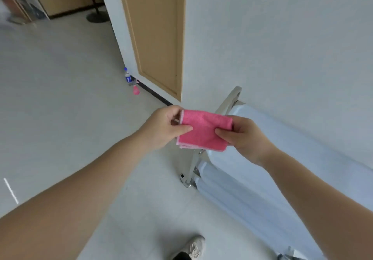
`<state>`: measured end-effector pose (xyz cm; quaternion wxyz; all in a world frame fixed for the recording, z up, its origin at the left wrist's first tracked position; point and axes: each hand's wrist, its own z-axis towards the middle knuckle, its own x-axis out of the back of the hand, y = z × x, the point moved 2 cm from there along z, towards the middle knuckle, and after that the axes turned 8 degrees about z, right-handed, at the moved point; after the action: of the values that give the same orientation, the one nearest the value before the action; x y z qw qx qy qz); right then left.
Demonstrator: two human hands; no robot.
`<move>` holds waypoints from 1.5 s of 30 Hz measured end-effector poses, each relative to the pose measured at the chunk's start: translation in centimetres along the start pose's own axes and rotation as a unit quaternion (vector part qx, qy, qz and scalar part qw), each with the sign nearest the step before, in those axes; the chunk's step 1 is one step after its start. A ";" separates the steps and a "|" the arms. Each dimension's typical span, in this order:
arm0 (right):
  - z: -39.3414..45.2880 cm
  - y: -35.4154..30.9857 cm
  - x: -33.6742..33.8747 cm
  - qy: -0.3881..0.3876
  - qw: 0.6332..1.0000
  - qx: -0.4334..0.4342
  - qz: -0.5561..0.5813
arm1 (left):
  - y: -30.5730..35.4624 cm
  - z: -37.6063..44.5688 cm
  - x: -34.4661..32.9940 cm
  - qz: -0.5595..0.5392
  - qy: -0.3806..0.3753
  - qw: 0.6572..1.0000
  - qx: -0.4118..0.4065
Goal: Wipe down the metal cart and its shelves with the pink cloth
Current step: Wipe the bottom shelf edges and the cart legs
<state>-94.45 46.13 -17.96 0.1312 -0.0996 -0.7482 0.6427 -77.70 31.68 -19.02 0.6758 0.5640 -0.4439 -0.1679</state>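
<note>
A pale tiled floor fills the left of the view, and a tan wooden door stands in a white wall. At the foot of the wall by the door, a small plastic bottle with a blue label stands on the floor, with a small pink object just beside it; what that object is cannot be told. Further off, a dark round stand base sits on the floor. A light sneaker shows at the bottom edge.

The metal cart stands against the wall on the right, its top pale and shiny, a curved metal handle at its near end and a castor below. Nothing lies between the hands and the cart.

The pink cloth is folded into a neat rectangle with paler edging, held in the air above the cart's handle end. The left hand pinches its left edge between thumb and fingers; the right hand pinches its right side the same way
</note>
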 end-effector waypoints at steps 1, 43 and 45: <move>-0.9 0.5 -1.3 -0.015 1.000 -0.001 0.001 | -0.8 -1.8 0.0 -0.007 0.008 1.000 0.012; 5.1 75.9 -5.0 -0.357 0.732 0.361 -0.455 | -68.8 -11.3 -41.2 0.225 0.062 0.971 -0.053; 6.2 75.6 -5.1 -0.363 0.691 0.389 -0.488 | -69.4 -10.6 -41.2 0.246 0.049 0.967 -0.042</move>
<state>-93.13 50.41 -93.81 0.1713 0.5810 -0.3635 0.7078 -72.96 46.88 -98.83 0.7403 0.4155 -0.5283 0.0128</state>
